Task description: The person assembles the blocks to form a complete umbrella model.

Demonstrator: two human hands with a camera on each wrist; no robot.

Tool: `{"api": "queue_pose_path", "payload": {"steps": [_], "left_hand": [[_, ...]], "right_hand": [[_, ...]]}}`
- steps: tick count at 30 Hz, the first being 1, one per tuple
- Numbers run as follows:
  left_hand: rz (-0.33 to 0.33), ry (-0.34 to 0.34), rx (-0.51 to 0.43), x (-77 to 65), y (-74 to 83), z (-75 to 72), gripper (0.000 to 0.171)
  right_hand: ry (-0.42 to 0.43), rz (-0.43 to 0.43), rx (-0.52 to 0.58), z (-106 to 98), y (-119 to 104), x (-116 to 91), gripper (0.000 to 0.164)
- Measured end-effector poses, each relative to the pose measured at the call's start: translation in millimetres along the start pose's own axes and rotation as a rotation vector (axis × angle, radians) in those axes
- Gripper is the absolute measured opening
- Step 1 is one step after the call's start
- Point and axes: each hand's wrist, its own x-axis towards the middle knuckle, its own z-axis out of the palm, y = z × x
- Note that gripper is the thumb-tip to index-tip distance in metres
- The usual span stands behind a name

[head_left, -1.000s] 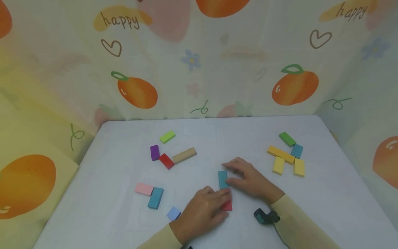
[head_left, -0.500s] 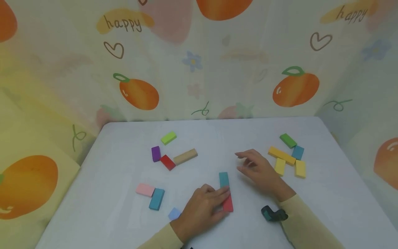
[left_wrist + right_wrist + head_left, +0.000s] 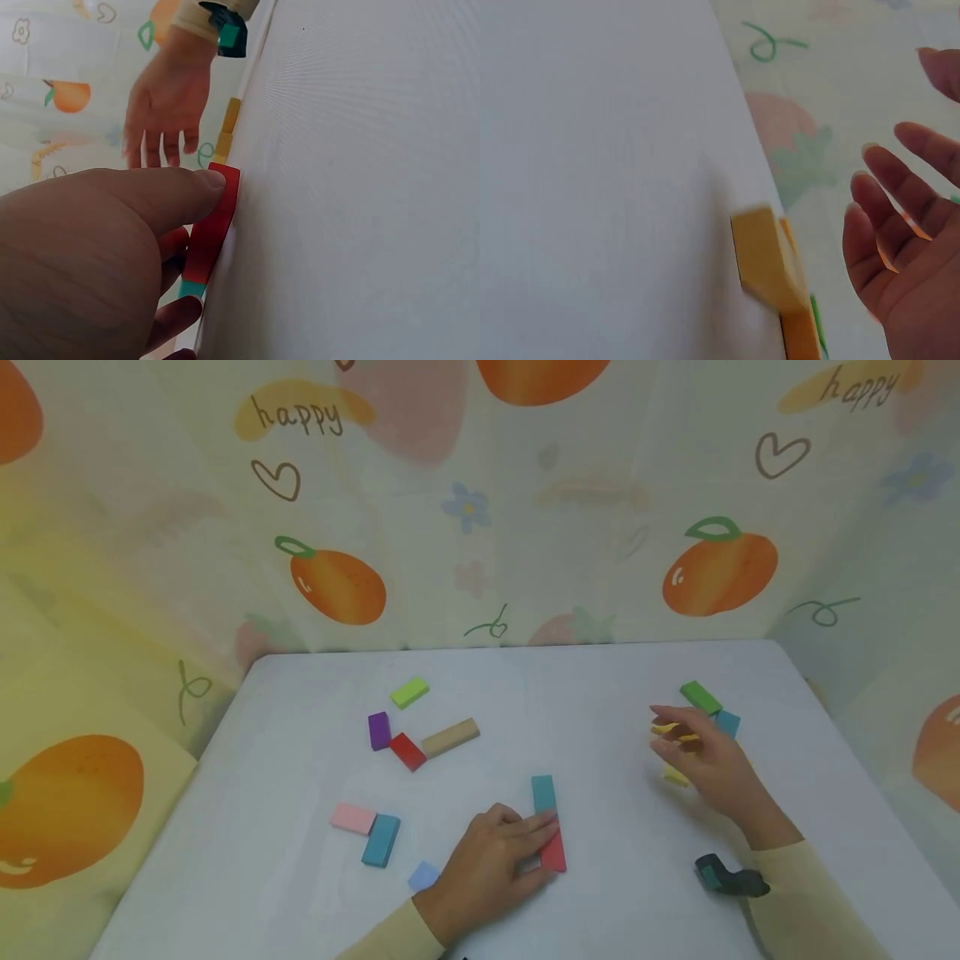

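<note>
My left hand (image 3: 483,872) holds a red block (image 3: 554,853) on the table, thumb at its near end and fingers over its far part. The left wrist view shows the thumb on the red block (image 3: 212,236). A teal block (image 3: 543,793) lies end to end with it, partly covered by fingertips. My right hand (image 3: 705,760) is above the yellow blocks (image 3: 676,776) at the right, fingers spread and holding nothing. It hides part of that group. In the right wrist view a yellow block (image 3: 761,255) stands out beside the open right hand (image 3: 915,247).
Green (image 3: 701,697) and blue (image 3: 727,724) blocks lie behind the right hand. At the left are lime (image 3: 409,692), purple (image 3: 379,731), red (image 3: 408,752), tan (image 3: 451,737), pink (image 3: 353,818) and blue (image 3: 381,840) blocks. A light blue block (image 3: 423,876) touches my left wrist's outline.
My right hand has left the teal block and moved right, over the yellow blocks. The left hand has stayed on the red block.
</note>
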Motion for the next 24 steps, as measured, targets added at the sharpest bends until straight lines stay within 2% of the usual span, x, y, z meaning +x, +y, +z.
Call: {"api": "queue_pose_path", "payload": {"steps": [6, 11, 18, 24], "left_hand": [[0.001, 0.004, -0.009, -1.2, 0.0, 0.3, 0.057], [0.003, 0.011, -0.01, -0.5, 0.2, 0.6, 0.057], [-0.001, 0.007, -0.01, 0.0, 0.9, 0.0, 0.056], [-0.01, -0.004, -0.006, -0.5, 0.6, -1.0, 0.058]], "right_hand": [[0.07, 0.014, -0.035, -27, 20, -16, 0.043], [0.089, 0.058, -0.086, -48, 36, -27, 0.037], [0.084, 0.184, -0.124, -64, 53, -43, 0.041], [0.015, 0.34, -0.124, -64, 57, -52, 0.048]]}}
